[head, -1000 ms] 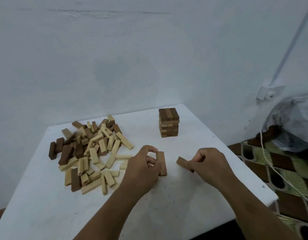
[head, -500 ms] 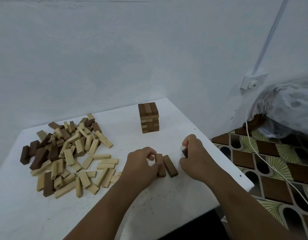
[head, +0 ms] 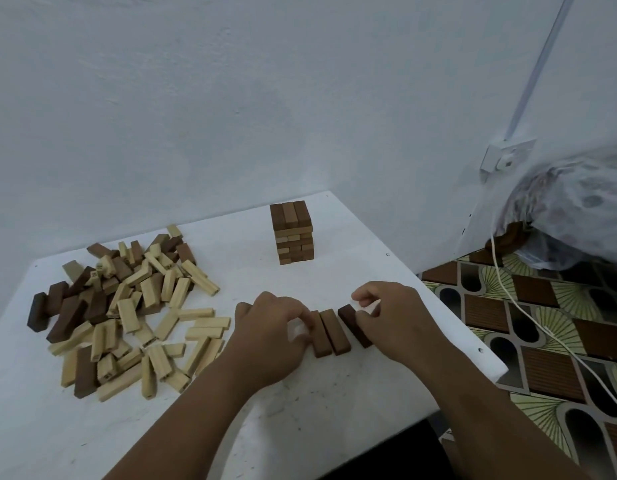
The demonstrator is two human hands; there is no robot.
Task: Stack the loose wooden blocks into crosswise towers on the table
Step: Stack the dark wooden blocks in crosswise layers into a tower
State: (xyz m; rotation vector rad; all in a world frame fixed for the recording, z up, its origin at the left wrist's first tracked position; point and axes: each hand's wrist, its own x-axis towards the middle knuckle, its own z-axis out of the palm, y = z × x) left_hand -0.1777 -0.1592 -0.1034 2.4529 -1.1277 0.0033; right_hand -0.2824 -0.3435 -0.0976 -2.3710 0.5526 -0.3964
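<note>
Fingertips of the left hand (head: 269, 336) hide behind its knuckles, curled against two brown blocks (head: 329, 332) lying side by side; the right hand (head: 392, 323) pinches a darker block (head: 352, 322) just beside them, near the white table (head: 335, 410) edge; a finished tower (head: 292, 232) stands behind; the loose pile (head: 127, 313) lies left.

Lighting is reading dim and even, with a cool bluish cast lying over the wall (head: 231, 98) and the white tabletop (head: 335, 410). Shadows are showing soft and faint; a weak one is sitting under the left hand (head: 269, 337). No glare is appearing anywhere. Wide-angle distortion is bending the tabletop edges outward. Fine detail is looking smeared throughout, and the plastic-covered bundle (head: 574, 209) at right is appearing blurred.
</note>
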